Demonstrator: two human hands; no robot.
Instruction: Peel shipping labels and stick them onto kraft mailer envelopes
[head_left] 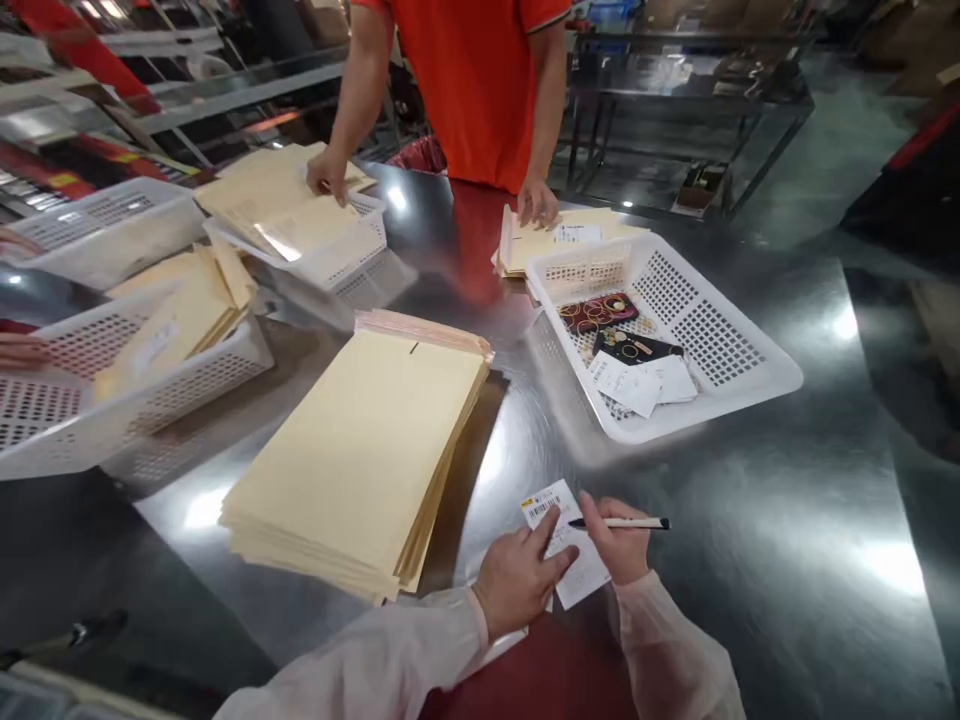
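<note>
A white printed slip (581,570) with a barcode and a small yellow mark lies on the metal table in front of me. My left hand (521,575) rests on it, fingers apart and pressing it down. My right hand (619,540) is closed around a white pen with a black end (630,523), whose tip is over the slip. More white paper (506,645) lies partly under my left hand and sleeve. To the left is a thick stack of cream envelopes (360,440), their pink-edged flaps at the far end.
A white basket (720,425) holds slips (634,385) and dark cards (637,347) with gold-coloured pieces. Across the table, a person in orange (465,90) touches envelopes (574,228). Baskets of envelopes (255,350) stand left, another person's hand (22,350) beside them.
</note>
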